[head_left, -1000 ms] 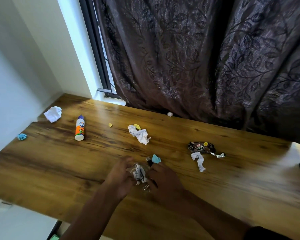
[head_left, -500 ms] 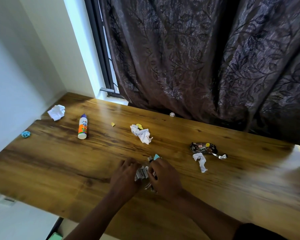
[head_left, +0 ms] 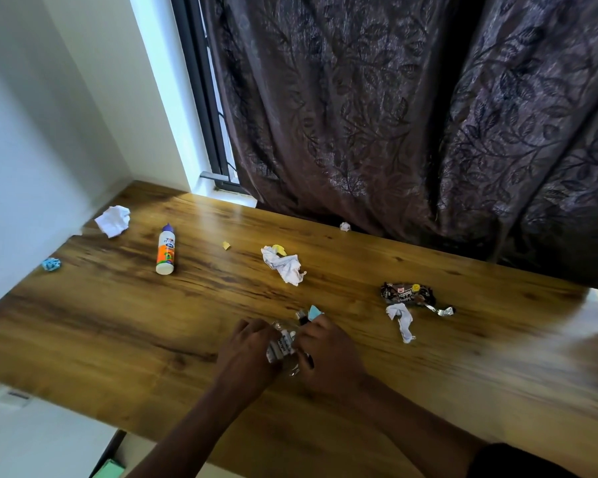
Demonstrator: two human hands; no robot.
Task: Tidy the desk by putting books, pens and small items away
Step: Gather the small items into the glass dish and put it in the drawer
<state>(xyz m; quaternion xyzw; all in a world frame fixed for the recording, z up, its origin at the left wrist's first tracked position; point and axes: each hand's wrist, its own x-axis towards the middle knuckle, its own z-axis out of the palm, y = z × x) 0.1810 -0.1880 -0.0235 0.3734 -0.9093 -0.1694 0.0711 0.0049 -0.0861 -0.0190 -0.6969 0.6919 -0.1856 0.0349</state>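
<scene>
While both the left hand (head_left: pixel 247 350) and right hand (head_left: pixel 328 351) pinch the wrapper (head_left: pixel 281 346), gather the blue scrap (head_left: pixel 314 312) at one o'clock too, before lifting.

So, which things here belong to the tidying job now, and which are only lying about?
In hand now:
- left hand and right hand, both gripping the crinkled clear wrapper
- blue scrap

Lying about:
- glue bottle
- white tissue
- brown snack wrapper
- crumpled paper
- desk
</scene>
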